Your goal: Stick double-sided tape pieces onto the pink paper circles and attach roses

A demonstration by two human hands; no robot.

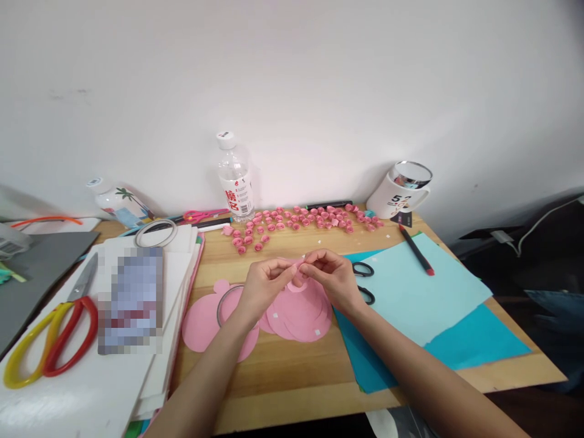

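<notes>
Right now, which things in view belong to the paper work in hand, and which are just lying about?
Likely in the work:
- pink paper piece between the fingers
- pink discs
- pink paper rolls

Apparently lying about:
- upright bottle
- tilted bottle
- white mug

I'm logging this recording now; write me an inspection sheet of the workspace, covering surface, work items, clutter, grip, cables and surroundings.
Surface: wooden table, light-toned, largely covered.
Work items: small pink paper piece between the hands; pink paper circles below them; many rolled pink paper pieces toward the wall.
Clutter: red-and-yellow scissors at left; clear bottle and white mug at the back; blue paper sheets at right, with a dark marker.
Grip: left hand and right hand both pinch the small pink paper piece.
Cables: white cable end beyond the table's right edge.
Surroundings: white wall behind; dark area at right, details unclear.
</notes>
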